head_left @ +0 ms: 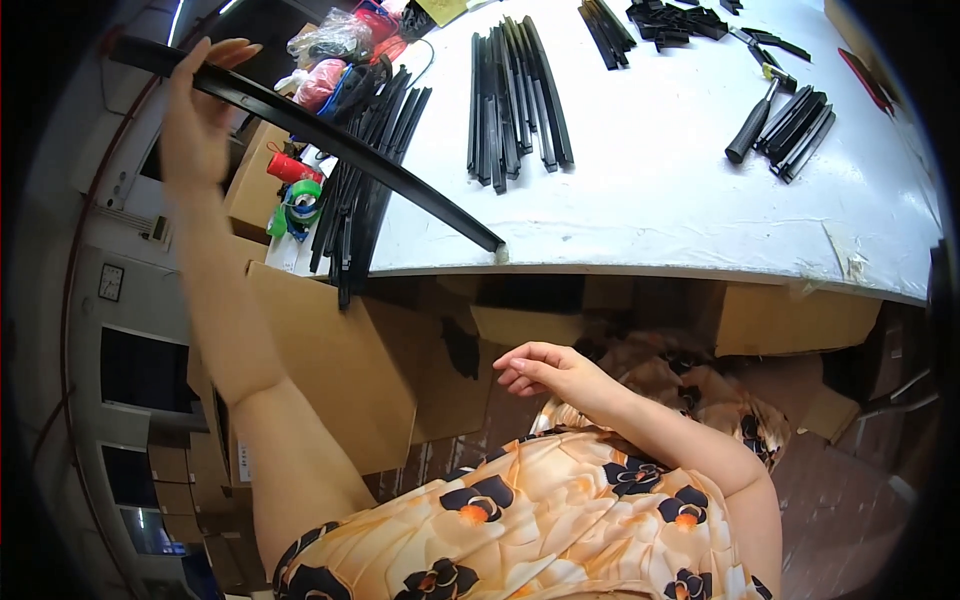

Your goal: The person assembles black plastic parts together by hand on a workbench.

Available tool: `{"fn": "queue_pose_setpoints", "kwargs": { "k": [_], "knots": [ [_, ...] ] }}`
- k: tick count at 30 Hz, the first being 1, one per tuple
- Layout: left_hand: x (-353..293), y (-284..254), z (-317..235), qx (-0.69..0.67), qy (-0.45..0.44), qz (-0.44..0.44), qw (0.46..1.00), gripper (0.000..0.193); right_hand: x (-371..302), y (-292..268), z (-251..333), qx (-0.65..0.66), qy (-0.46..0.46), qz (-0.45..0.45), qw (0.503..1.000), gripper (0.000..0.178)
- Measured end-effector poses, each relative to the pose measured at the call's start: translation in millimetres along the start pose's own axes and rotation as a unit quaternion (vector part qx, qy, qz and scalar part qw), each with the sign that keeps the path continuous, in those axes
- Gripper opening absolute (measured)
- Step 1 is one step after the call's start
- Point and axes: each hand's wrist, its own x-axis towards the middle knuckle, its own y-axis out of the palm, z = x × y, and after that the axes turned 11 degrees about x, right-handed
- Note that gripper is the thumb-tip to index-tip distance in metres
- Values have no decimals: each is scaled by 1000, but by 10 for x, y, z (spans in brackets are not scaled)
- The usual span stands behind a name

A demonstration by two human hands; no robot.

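My left hand (205,105) is raised high at the left, its fingers around the upper part of a long black channel strip (335,143). The strip slants down to the right, and its lower end meets the front edge of the white table (640,215). My right hand (545,370) hangs in front of the table, below its edge. Its fingers are loosely curled in, and nothing shows in them. Several more black strips (515,100) lie in a bundle on the table, and another pile (350,210) sits at its left end, partly behind the held strip.
A hammer (752,125) lies beside short black pieces (795,130) at the right. Small black parts (675,20) are heaped at the back. Tape rolls (300,203) and plastic bags (330,45) crowd the left end. Cardboard boxes (320,360) stand below the table.
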Motion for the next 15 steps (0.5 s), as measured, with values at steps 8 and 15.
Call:
{"fn": "queue_pose_setpoints", "kwargs": {
  "k": [8, 15],
  "knots": [
    [470, -429, -333, 326, 146, 44, 933, 33, 29, -129, 1, -2, -35, -7, 999, 28],
    [97, 1622, 1519, 347, 239, 146, 895, 25, -280, -153, 412, -87, -94, -21, 991, 27]
  ]
}}
